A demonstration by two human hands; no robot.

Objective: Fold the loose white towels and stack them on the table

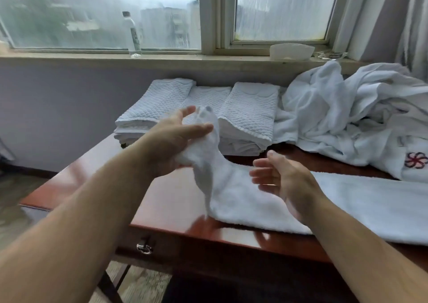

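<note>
Two bare forearms reach in from the bottom corners of the frame over a glossy reddish wooden bench (171, 200). At centre, the left hand (171, 140) grasps the bunched end of a white towel (370, 207), lifting it off the wood with the cloth caught between thumb and fingers. The rest of that towel slopes down from the grip and lies flat along the bench toward the right edge of the frame. Right of centre, the right hand (284, 180) hangs just above the flat part, released, fingers spread and relaxed, palm turned toward the left hand. Behind the hands, at upper centre, folded towels (250, 110) with a quilted pattern sit in stacks side by side against the wall. At upper right lies a rumpled heap of loose white linen (335, 108), one piece bearing a dark red flower emblem (416, 160). On the windowsill (69, 58) above stand a clear water bottle (132, 34) and a white container (290, 51). A metal drawer pull (144, 248) shows at lower left.
</note>
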